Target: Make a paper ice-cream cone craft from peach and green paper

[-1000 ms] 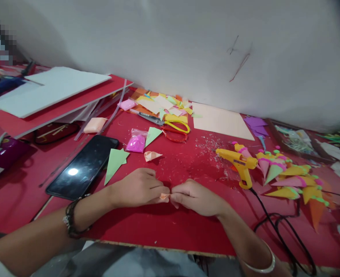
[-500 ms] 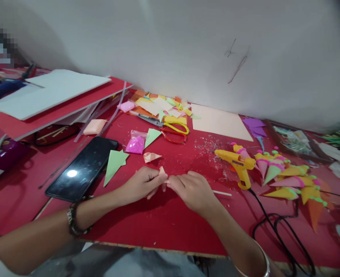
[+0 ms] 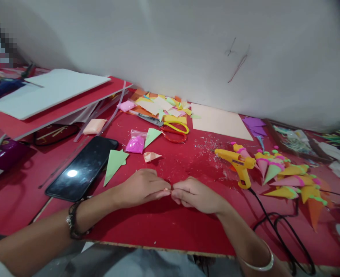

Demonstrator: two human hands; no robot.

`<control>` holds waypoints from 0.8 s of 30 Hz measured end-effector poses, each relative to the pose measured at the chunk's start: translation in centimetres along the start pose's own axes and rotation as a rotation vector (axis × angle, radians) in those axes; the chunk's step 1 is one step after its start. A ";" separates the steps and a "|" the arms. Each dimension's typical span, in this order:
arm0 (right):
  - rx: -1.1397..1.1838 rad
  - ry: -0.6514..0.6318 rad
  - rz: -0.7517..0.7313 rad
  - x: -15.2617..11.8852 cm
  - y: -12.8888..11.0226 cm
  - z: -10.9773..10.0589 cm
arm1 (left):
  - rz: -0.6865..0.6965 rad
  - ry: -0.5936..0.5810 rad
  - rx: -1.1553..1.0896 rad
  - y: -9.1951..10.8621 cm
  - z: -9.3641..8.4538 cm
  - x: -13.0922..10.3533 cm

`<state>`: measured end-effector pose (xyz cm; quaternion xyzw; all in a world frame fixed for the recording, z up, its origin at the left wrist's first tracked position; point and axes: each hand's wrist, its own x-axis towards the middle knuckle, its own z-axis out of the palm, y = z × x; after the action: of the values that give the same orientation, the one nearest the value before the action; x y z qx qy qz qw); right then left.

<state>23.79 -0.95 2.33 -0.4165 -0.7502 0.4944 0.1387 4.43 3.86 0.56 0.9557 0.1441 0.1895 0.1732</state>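
My left hand (image 3: 143, 187) is closed in a pinch above the red tabletop (image 3: 146, 227). A small bit of a peach paper piece (image 3: 166, 189) shows between its thumb and fingertips; the rest is hidden. Right beside it, my right hand (image 3: 195, 195) has its fingers curled together, the tips meeting those of the left. What lies inside the right fingers is hidden. Just beyond the hands lies a small peach paper cone (image 3: 151, 156). Green paper pieces (image 3: 114, 164) and a bag of bright pink material (image 3: 136, 142) are further left.
A yellow glue gun (image 3: 236, 163) with a black cord lies at right, near several decorated paper cones (image 3: 293, 181). Scissors (image 3: 174, 129), paper scraps (image 3: 158, 104) and a peach sheet (image 3: 220, 121) lie behind. To the left are a phone (image 3: 83, 169) and stacked boards (image 3: 51, 92).
Both hands have come slightly nearer me, their knuckles turned and fingertips brought together. Less of the peach paper shows now. The white stick beside my right hand is out of sight.
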 end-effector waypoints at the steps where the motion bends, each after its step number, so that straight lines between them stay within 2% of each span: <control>1: -0.026 0.019 0.004 0.1 0.0 0.1 | -0.014 0.006 0.012 0.0 0.0 0.0; 3: -0.202 0.137 -0.006 0.4 0.2 0.4 | -0.126 0.019 -0.017 0.0 0.1 0.0; 6: -0.621 0.315 -0.059 0.8 0.6 0.8 | -0.369 0.022 -0.188 0.3 0.1 0.2; 9: -0.893 0.379 -0.148 1.0 1.1 1.0 | -0.533 -0.016 -0.426 0.7 0.1 0.4; 11: -0.947 0.394 -0.174 1.0 1.2 1.1 | -0.563 -0.042 -0.531 0.9 0.1 0.5; 13: -0.931 0.384 -0.157 0.9 1.2 1.0 | -0.518 -0.056 -0.517 0.7 0.1 0.4; 15: -0.839 0.344 -0.114 0.7 1.1 0.9 | -0.397 -0.049 -0.360 0.3 0.2 0.3; 19: -0.403 0.186 -0.042 0.2 0.5 0.2 | -0.042 -0.018 0.116 -0.4 0.2 -0.1; 21: -0.182 0.075 -0.024 0.0 0.4 -0.2 | 0.099 -0.030 0.248 -0.5 0.2 -0.2; 24: -0.061 -0.015 -0.001 0.0 0.4 -0.4 | 0.159 -0.054 0.291 -0.5 0.3 -0.2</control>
<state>24.26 -0.66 2.17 -0.4164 -0.7661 0.4745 0.1205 4.26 4.18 -0.01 0.9838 0.0892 0.1538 0.0210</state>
